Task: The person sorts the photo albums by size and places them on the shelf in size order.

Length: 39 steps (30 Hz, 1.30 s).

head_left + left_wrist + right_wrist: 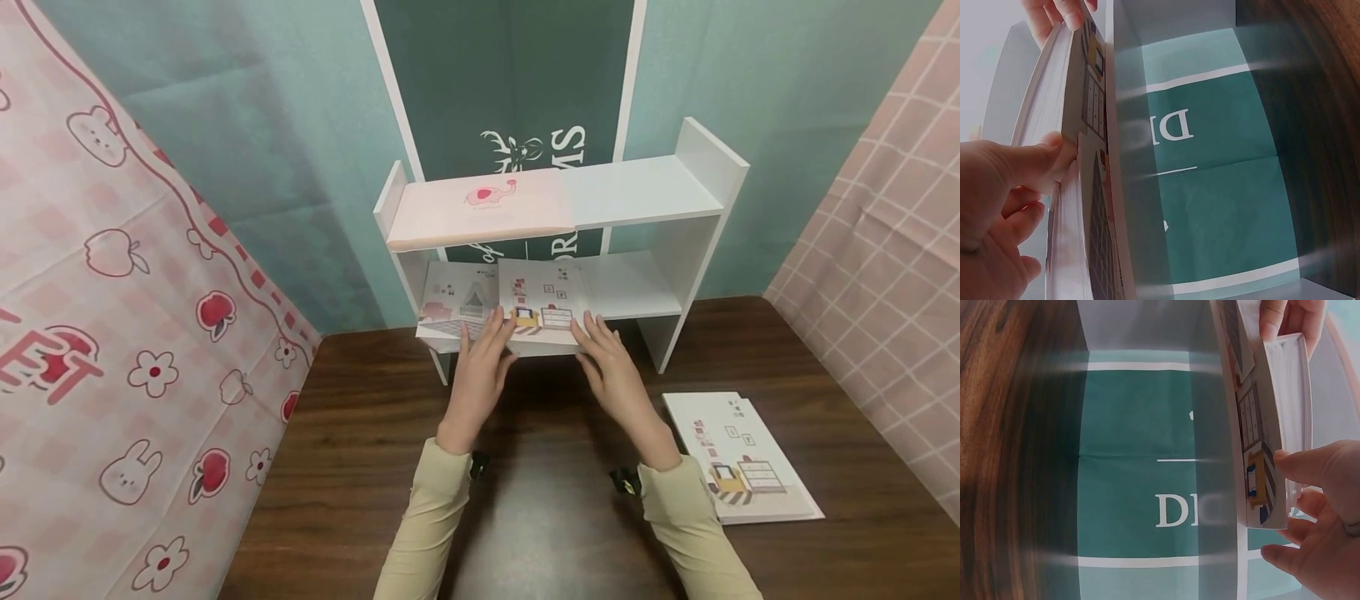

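The armchair-and-dresser book (546, 287) is lying cover up on the lower board of the white two-tier shelf (633, 287), its long axis running front to back. The cover's foot is pointing toward the person and projecting past the shelf's front edge. The left hand (480, 362), fingers extended, is touching the book's near left corner; the right hand (617, 379), fingers likewise extended, is touching its near right corner. A barcoded book (453, 287) is lying back cover up alongside, at the shelf's left end. A matching book (738, 458) is lying on the wood-grain table (337, 500), in front of the shelf and to the right. The covers' red characters are appearing too small to read. Behind the shelf, a green wall hanging (517, 67) is showing "MS" sideways; left of the shelf, a pink curtain (60, 192) is bearing "ET".
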Each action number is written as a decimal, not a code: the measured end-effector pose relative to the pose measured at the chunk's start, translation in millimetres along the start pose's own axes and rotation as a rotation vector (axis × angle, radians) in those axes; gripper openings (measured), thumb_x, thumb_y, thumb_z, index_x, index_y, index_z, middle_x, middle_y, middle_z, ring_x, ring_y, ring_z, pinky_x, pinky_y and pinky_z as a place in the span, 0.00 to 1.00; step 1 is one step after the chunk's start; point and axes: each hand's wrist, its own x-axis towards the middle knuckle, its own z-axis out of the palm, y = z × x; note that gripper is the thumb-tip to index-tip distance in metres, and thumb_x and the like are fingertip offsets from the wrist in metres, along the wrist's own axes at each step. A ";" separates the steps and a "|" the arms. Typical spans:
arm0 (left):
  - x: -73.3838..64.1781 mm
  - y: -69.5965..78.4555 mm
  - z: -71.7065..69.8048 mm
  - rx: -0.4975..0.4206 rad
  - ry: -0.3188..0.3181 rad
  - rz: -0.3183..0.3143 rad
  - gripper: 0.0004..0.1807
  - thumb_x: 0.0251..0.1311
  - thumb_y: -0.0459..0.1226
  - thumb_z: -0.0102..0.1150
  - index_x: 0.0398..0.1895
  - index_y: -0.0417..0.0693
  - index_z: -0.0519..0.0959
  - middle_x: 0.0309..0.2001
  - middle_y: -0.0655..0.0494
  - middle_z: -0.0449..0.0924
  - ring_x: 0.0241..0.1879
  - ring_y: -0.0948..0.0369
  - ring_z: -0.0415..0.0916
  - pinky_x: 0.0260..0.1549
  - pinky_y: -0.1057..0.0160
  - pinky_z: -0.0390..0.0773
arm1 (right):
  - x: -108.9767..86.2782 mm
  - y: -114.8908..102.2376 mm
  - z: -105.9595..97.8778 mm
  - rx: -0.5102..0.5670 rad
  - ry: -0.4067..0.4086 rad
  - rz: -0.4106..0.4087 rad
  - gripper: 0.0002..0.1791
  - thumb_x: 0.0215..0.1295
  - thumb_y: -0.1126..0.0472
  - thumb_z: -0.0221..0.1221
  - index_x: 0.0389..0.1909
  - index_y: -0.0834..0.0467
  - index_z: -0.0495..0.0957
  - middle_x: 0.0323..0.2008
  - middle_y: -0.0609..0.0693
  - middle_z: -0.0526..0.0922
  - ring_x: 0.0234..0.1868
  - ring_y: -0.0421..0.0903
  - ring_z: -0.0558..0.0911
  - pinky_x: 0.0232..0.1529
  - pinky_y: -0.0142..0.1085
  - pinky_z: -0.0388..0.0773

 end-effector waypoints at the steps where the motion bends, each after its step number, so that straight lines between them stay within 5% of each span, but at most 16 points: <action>1: 0.3 -0.1 0.1 0.003 0.004 0.002 0.32 0.58 0.36 0.59 0.67 0.51 0.63 0.68 0.50 0.60 0.68 0.60 0.56 0.66 0.43 0.47 | 0.2 0.2 0.3 0.000 -0.001 0.001 0.29 0.58 0.72 0.59 0.62 0.59 0.68 0.65 0.62 0.63 0.67 0.61 0.59 0.66 0.56 0.51; 39: 9.6 1.2 3.5 0.013 0.004 -0.050 0.33 0.58 0.35 0.59 0.68 0.50 0.62 0.67 0.49 0.61 0.68 0.59 0.56 0.66 0.43 0.48 | 7.5 1.9 6.6 -0.006 0.006 0.021 0.29 0.61 0.71 0.56 0.64 0.59 0.65 0.66 0.62 0.61 0.68 0.57 0.60 0.66 0.52 0.55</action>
